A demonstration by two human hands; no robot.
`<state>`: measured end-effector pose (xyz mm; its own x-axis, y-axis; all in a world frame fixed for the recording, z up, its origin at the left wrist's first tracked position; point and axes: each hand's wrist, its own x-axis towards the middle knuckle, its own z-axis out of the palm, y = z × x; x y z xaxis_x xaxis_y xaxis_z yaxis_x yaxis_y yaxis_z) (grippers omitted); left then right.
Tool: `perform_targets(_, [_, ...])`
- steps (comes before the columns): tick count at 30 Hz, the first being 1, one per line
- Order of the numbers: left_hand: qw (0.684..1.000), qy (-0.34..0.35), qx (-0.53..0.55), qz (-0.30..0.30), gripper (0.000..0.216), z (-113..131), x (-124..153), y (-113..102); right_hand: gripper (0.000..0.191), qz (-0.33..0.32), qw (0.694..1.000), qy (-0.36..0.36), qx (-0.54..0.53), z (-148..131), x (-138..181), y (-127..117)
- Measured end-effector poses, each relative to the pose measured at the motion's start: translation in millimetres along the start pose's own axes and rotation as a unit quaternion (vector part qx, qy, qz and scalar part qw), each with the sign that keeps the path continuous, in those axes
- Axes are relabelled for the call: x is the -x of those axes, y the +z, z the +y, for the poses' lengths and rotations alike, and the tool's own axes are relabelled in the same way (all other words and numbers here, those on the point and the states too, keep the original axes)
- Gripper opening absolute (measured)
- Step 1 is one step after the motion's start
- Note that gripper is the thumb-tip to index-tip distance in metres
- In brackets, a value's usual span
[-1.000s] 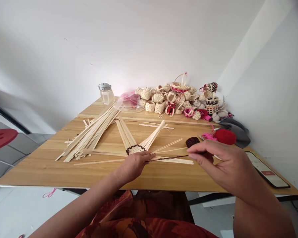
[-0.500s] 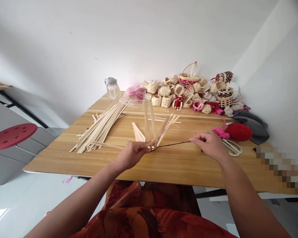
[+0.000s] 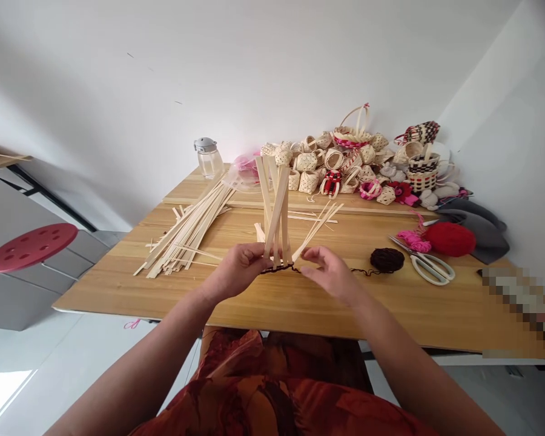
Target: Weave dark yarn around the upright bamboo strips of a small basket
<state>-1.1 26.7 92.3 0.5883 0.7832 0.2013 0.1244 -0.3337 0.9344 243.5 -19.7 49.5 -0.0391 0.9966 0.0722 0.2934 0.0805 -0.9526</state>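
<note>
My left hand (image 3: 240, 266) is closed on the lower left side of a half-woven basket (image 3: 278, 212), whose pale flat wooden strips stand upright and splay outward. Dark brown yarn (image 3: 279, 267) runs along its bottom edge, between the strips. Just right of the basket is my right hand (image 3: 329, 274), thumb and fingers apart, close to the yarn; no firm grip on it shows. The yarn passes by this hand and trails to a dark brown ball of yarn (image 3: 387, 260) on the table. My left fingers hide part of the basket's base.
Loose wooden strips (image 3: 186, 230) lie in a heap at left. A water bottle (image 3: 209, 158) stands behind them. Many small woven baskets (image 3: 309, 180) are piled along the wall. White-handled scissors (image 3: 431, 269), red yarn (image 3: 452, 238) and pink yarn (image 3: 413, 240) lie at right.
My right hand has come left from the far end of the taut yarn to the basket. The yarn has slackened, and the dark ball now shows. The strips stand more upright.
</note>
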Motion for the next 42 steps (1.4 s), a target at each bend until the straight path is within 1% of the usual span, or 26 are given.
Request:
perform_targets(1, [1.000,0.002,0.001,0.004,0.027,-1,1,0,0.038,-0.013,0.998,0.010,-0.054,2,0,12])
perform_targets(2, [1.000,0.004,0.003,0.009,0.026,-1,1,-1,0.041,-0.018,0.995,0.036,-0.089,3,1,22])
perform_targets(4, [1.000,0.011,0.011,0.027,0.023,-4,3,-3,0.039,-0.033,0.993,0.066,-0.095,3,3,32])
perform_targets(6, [0.998,0.020,0.025,0.051,0.025,-7,6,-4,0.034,-0.039,0.996,0.059,-0.049,-2,6,32])
perform_targets(8, [0.996,0.024,0.038,0.073,0.029,-11,8,-4,0.033,-0.028,0.999,0.039,-0.008,-10,7,28])
perform_targets(11, [0.994,0.010,0.036,0.104,0.037,-14,10,-1,0.030,-0.005,1.000,0.024,-0.007,-23,7,23])
perform_targets(14, [0.986,-0.016,0.020,0.167,0.043,-14,12,3,0.026,0.016,1.000,0.014,-0.008,-29,6,26])
perform_targets(16, [0.979,-0.030,-0.014,0.199,0.043,-15,13,3,0.025,0.028,1.000,0.003,-0.007,-30,6,29])
perform_targets(18, [0.979,-0.042,-0.051,0.195,0.033,-17,14,4,0.025,0.034,0.999,-0.007,-0.009,-30,7,32])
perform_targets(20, [0.983,-0.064,-0.042,0.167,0.020,-20,15,6,0.027,0.033,0.999,-0.009,-0.017,-31,8,35])
perform_targets(22, [0.988,-0.074,0.014,0.133,0.024,-25,15,12,0.029,0.030,0.999,-0.005,-0.028,-32,10,37])
perform_targets(24, [0.992,-0.048,0.051,0.105,0.029,-30,16,20,0.030,0.030,0.999,0.000,-0.038,-32,12,38])
perform_targets(27, [0.997,0.006,0.004,0.075,0.027,-38,18,28,0.028,0.038,0.998,0.005,-0.046,-29,14,38])
perform_targets(29, [0.995,0.015,-0.040,0.085,0.023,-42,19,29,0.027,0.046,0.997,0.010,-0.058,-24,14,37])
perform_targets(33, [0.989,0.017,-0.079,0.125,0.018,-47,21,25,0.024,0.077,0.993,0.029,-0.085,-11,15,33])
perform_targets(36, [0.985,0.028,-0.121,0.120,0.018,-45,20,21,0.023,0.093,0.993,0.033,-0.071,-5,14,31])
perform_targets(39, [0.983,0.020,-0.141,0.120,0.017,-43,20,19,0.023,0.110,0.993,0.027,-0.039,-1,12,30])
perform_targets(40, [0.982,0.015,-0.142,0.119,0.017,-43,20,19,0.022,0.114,0.992,0.028,-0.043,1,11,30])
perform_targets(42, [0.983,0.001,-0.143,0.117,0.018,-46,20,18,0.022,0.113,0.989,0.040,-0.086,4,10,31])
